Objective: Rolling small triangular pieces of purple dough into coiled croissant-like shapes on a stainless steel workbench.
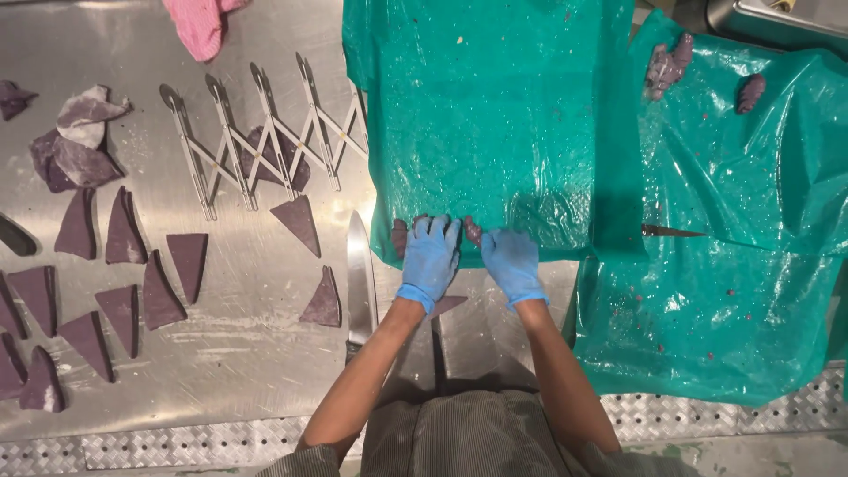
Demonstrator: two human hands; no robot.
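Fingers [439, 231] of the left hand [430, 259] are curling narrow over the near edge of the green plastic sheet [481, 115], pressing on a purple dough piece [400, 235] that is peeking out beneath it. The right hand [511, 261] is lying just beside, fingers bent onto the same edge, with another bit of purple dough [473, 230] showing between the 2 hands. Both are wearing blue gloves. The sheet is lying on the steel table [256, 353]. A large knife [359, 269] is lying just left of the left hand. Purple dough triangles [132, 283] are sitting well apart at left, near an expandable multi-wheel cutter [265, 141]. A second green sheet [733, 265] is lying at right.
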